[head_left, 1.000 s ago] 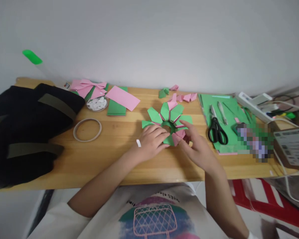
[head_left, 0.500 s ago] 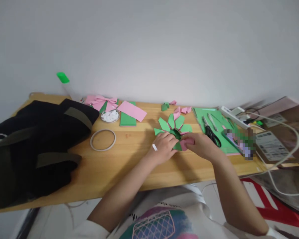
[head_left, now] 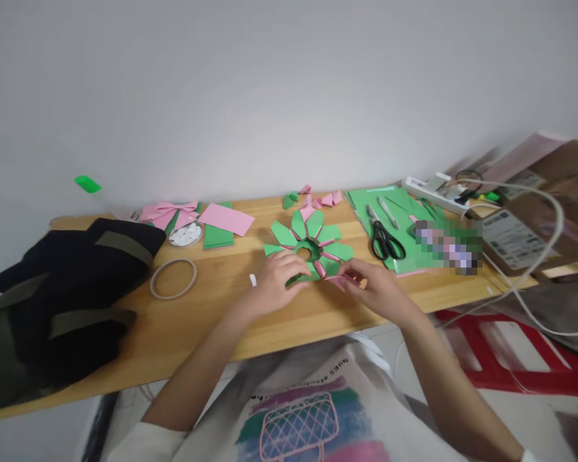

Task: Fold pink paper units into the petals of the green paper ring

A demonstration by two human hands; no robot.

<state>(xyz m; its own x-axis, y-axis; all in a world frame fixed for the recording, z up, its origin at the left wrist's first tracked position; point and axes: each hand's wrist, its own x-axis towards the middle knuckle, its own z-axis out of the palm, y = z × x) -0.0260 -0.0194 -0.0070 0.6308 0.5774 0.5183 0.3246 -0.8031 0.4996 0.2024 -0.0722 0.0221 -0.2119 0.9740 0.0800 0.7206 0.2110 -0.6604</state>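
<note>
A ring of folded green and pink paper petals (head_left: 332,250) lies on the wooden table, with an open hole in its middle. My left hand (head_left: 280,281) grips the ring's lower left edge, thumb and fingers closed on a green petal. At the lower right edge, my right hand (head_left: 373,289) pinches a pink folded paper piece (head_left: 338,281) that touches the ring. Small folded pink pieces (head_left: 331,199) and a green one (head_left: 289,201) lie behind the ring.
Black scissors (head_left: 388,246) and a cutter rest on green sheets (head_left: 361,204) at the right, near a power strip (head_left: 433,194) and boxes (head_left: 523,234). Leftward are pink paper (head_left: 227,219), a tape ring (head_left: 173,279), a white-filled dish (head_left: 185,235) and black cloth (head_left: 77,276).
The view has shifted, and more of the ring now shows between my hands. My hands are farther apart, and my right hand has drawn slightly away from the ring's centre.
</note>
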